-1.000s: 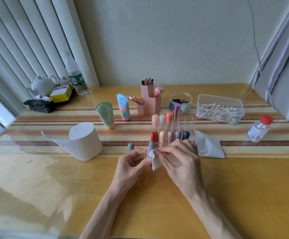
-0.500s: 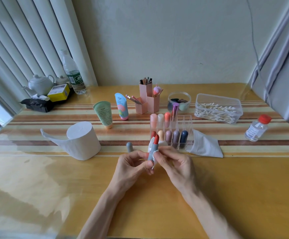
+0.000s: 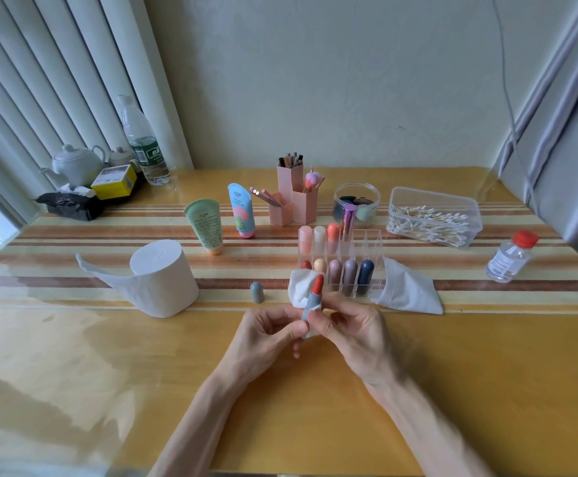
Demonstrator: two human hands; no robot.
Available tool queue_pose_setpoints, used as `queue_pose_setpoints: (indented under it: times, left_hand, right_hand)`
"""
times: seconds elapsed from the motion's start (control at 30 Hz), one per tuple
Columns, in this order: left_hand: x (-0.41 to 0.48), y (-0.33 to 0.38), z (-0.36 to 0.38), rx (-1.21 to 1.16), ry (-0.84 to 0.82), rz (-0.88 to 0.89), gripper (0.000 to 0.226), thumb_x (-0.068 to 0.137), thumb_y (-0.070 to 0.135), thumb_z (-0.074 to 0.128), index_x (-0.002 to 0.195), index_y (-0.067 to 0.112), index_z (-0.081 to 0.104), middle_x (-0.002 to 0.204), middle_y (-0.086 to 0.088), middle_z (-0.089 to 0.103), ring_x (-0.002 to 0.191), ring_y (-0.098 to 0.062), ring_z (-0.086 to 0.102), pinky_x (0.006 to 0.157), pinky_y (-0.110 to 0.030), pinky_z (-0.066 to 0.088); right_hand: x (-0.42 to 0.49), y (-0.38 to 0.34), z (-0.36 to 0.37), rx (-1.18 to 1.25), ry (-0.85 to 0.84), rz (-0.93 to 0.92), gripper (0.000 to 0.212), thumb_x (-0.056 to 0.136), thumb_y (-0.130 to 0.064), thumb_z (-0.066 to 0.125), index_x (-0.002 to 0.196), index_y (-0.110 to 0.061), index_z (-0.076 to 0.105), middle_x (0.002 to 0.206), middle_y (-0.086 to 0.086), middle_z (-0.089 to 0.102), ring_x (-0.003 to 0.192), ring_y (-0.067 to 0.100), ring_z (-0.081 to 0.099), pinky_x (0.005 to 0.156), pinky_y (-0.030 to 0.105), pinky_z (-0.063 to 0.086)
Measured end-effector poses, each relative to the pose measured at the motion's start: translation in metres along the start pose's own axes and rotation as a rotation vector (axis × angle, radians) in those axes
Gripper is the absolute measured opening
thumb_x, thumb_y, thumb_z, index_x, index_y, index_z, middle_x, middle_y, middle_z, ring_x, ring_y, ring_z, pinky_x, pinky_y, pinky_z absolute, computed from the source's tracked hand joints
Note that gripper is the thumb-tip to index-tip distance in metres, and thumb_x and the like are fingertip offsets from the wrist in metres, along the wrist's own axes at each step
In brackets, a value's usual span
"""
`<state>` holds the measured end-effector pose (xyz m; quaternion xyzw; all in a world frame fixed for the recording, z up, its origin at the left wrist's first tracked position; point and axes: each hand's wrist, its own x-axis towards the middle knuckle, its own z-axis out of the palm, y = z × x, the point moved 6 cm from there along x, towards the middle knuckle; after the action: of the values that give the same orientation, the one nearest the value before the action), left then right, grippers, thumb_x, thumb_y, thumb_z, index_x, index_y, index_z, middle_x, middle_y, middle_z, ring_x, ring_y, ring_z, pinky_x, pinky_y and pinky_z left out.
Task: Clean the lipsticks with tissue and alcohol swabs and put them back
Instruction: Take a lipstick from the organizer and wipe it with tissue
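- At the near centre of the table [image 3: 453,356], the opened lipstick [image 3: 312,297] is held above the surface between both hands, with its red bullet tilted up and to the right.
- The grey tube is pinched low down by the thumb and curled fingers of the left hand [image 3: 267,335].
- The tissue piece [image 3: 299,285] is gripped against the tube by the curled thumb and fingers of the right hand [image 3: 353,333]; a band of it is wrapped round the tube just below the bullet.
- One second ago the tissue piece was held at the front of the tube, under the right fingers. It is now carried behind and to the left of the bullet, where it stands up as a loose flap.
- The bullet was near upright one second ago and is now seen leaning and fully uncovered.
- The grey cap [image 3: 256,292] is stood upright on the table just left of the hands, in the same place as before.
- The clear organiser [image 3: 372,235] is set just behind the hands, with capped lipsticks [image 3: 349,273] stood in its front and rear rows; its place is unchanged.
- A loose tissue [image 3: 408,287] is laid just beside the organiser's right end.
- The tissue roll [image 3: 160,277] is placed to the left, and the alcohol bottle [image 3: 509,258] and swab box [image 3: 434,218] to the right.
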<state>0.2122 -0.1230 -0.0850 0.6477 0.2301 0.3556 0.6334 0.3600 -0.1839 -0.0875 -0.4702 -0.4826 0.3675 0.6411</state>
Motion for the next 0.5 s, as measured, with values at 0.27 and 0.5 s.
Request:
queue_pose_setpoints:
  times: [0.27,0.5]
  left_hand:
    - [-0.005,0.003,0.009,-0.008,0.1,0.027,0.025,0.082,0.013,0.084,0.098,0.001,0.07,0.072,-0.016,0.073,0.059,-0.022,0.066,0.058,-0.031,0.057]
    - [-0.003,0.005,0.008,-0.085,0.006,0.036,0.025,0.094,0.03,0.077,0.098,0.005,0.074,0.082,-0.017,0.072,0.056,-0.02,0.055,0.057,-0.03,0.054]
  right_hand:
    - [-0.005,-0.017,-0.002,0.096,0.129,0.055,0.017,0.093,-0.018,0.075,0.107,-0.018,0.083,0.1,0.011,0.081,0.097,0.02,0.074,0.088,0.03,0.058]
    - [-0.006,-0.022,0.003,0.136,0.073,0.075,0.021,0.095,-0.026,0.072,0.101,-0.007,0.08,0.089,0.027,0.074,0.082,0.03,0.069,0.087,0.051,0.057]
